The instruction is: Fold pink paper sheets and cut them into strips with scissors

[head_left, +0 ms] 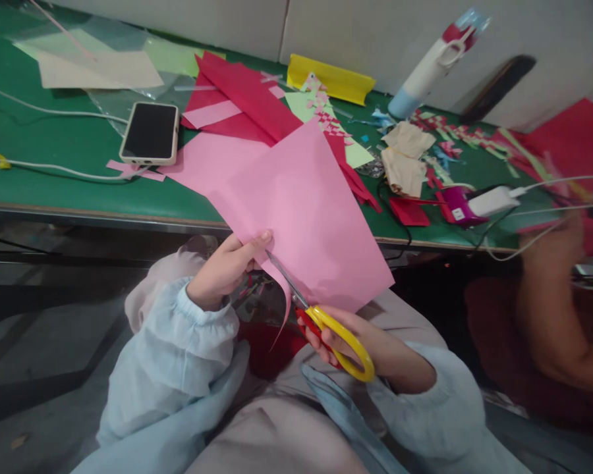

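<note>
My left hand [232,263] pinches the edge of a pink sheet of paper [306,210] between thumb and fingers. In my right hand [370,339] is a pair of scissors [343,342] with one yellow and one red handle loop. Its blades lie along the sheet's lower left edge, their tips close to my left thumb. A narrow pink strip [285,303] curls down beside the blades, partly cut from the sheet. The sheet is held tilted above my lap, in front of the table edge. Another pink sheet [202,161] lies behind it on the table.
On the green table [54,145] lie a phone-like device [149,131] with white cables, red paper [247,92], a yellow folded piece [331,79] and woven paper scraps. A white-blue bottle [429,62] stands behind. Another person's arm [548,296] is at the right.
</note>
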The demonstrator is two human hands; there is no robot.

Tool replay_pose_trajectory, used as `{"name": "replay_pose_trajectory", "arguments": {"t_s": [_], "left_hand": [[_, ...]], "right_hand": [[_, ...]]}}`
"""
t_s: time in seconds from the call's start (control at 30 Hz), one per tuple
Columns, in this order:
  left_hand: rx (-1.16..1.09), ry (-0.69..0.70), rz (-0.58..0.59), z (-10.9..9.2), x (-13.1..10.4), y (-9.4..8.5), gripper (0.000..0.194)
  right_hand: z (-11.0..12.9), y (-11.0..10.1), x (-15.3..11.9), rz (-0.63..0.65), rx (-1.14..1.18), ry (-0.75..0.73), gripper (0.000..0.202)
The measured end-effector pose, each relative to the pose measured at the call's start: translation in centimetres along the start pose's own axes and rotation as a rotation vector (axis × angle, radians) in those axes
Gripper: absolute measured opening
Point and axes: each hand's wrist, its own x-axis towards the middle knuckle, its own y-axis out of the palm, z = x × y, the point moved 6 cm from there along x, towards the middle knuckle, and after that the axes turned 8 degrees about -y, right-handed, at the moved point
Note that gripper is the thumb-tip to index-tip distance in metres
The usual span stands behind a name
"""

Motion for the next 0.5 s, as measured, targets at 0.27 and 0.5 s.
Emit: {"name": "replay_pose_trajectory", "arguments": {"t_s": [0.27,0.5], "left_hand": [[-0.123,0.023,-0.134,-0.71,-0.10,-0.35,0.025],[-0.102,0.034,-0.120,-0.21,0.12,-0.73,0.020]], "right_hand": [[-0.53,-0.39,-0.23,-0.045,0.000,0.067,0.050],[0.08,0.15,-0.20,-0.016,-0.013,0.047,0.050]]}}
